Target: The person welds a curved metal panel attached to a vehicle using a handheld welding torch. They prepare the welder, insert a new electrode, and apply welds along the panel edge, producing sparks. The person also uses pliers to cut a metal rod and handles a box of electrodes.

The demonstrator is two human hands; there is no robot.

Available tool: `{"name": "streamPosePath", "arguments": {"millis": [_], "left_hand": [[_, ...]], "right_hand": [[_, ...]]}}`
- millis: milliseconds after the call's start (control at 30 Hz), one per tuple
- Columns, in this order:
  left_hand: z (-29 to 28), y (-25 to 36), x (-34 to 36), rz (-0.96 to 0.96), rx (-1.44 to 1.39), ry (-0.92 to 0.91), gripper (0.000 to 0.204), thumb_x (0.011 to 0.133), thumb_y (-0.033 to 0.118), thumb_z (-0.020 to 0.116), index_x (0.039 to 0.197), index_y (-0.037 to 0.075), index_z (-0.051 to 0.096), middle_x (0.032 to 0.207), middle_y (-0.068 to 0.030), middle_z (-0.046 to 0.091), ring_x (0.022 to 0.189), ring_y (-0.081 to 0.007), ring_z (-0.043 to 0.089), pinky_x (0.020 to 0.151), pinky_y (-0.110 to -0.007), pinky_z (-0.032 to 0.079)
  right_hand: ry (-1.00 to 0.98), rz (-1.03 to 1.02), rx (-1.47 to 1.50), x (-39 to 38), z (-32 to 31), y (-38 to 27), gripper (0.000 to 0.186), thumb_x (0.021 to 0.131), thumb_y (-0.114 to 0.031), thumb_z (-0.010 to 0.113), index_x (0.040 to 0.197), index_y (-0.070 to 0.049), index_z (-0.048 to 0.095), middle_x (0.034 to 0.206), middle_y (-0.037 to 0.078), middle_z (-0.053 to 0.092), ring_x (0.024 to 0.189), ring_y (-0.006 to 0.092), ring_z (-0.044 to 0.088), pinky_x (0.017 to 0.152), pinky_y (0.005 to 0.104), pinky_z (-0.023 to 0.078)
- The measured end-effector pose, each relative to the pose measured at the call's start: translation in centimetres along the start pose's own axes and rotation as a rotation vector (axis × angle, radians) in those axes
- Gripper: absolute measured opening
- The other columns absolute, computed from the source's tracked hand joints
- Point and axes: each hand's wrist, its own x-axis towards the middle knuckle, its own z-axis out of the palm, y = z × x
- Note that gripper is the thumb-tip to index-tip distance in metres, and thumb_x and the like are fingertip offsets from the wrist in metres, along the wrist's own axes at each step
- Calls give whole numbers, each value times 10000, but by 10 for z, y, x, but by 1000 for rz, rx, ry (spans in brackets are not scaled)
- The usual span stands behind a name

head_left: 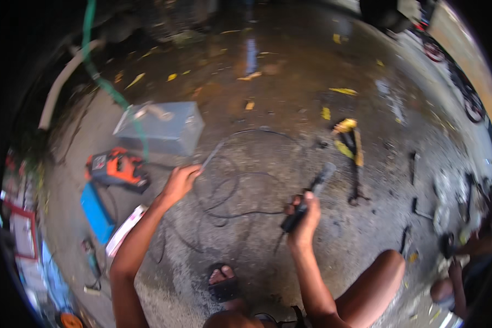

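My left hand (181, 183) is closed on the near end of a thin grey rod (213, 153), which points up and to the right over the ground. In my right hand (306, 218) is a black-handled tool (294, 220); its greyish end tilts up to the right and is blurred, so its exact kind is unclear. A dark cable (240, 214) loops over the concrete between my hands and reaches the right one. Beyond my left hand stand a grey metal box (169, 128) and an orange and black machine (119, 168).
A green hose (106, 85) crosses the box. A blue case (97, 213) and a white-pink carton (127, 230) lie by my left forearm, an angle grinder (92, 259) farther left. Right: a rusty wrench (358, 186), scattered tools and another person (470, 273). Wet ground lies ahead.
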Motion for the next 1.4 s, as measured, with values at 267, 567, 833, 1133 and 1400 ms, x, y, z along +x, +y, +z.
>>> {"name": "streamPosePath", "arguments": {"millis": [267, 567, 833, 1133, 1400], "left_hand": [[-111, -38, 104, 176, 516, 376, 351, 794, -66, 559, 1093, 56, 695, 1106, -161, 661, 959, -380, 642, 850, -435, 527], [-78, -136, 97, -26, 285, 405, 267, 875, -28, 553, 1092, 44, 690, 1122, -149, 670, 980, -376, 651, 853, -445, 538], [-73, -125, 98, -20, 192, 411, 351, 823, -96, 509, 1108, 25, 676, 1193, -159, 641, 1051, -386, 621, 914, -432, 516], [-68, -128, 93, 13, 178, 399, 326, 860, -56, 513, 1146, 15, 653, 1237, -168, 620, 1107, -391, 594, 941, -421, 501], [-68, -120, 92, -29, 114, 424, 246, 953, 104, 539, 1154, 13, 646, 1220, -163, 630, 1088, -385, 602, 923, -417, 504]], "right_hand": [[-107, 38, 82, 16, 18, 16, 345, 937, -390, 603, 1050, -77, 512, 790, 38, 532, 602, 126, 486, 578, 267, 415], [-395, 490, 283, 12, 75, 47, 394, 843, -367, 606, 1087, -87, 476, 793, 37, 497, 668, 162, 495, 624, 332, 430], [-330, 599, -167, 77, 139, 99, 248, 834, -300, 644, 886, -143, 458, 733, 13, 477, 608, 144, 472, 540, 325, 406], [-601, 544, -469, 169, 134, 96, 224, 780, -273, 656, 854, -117, 513, 702, 18, 506, 619, 155, 514, 584, 336, 436], [-634, 577, -525, 177, 174, 58, 355, 814, -284, 709, 892, -125, 401, 683, 1, 432, 561, 105, 448, 498, 255, 386]]}}
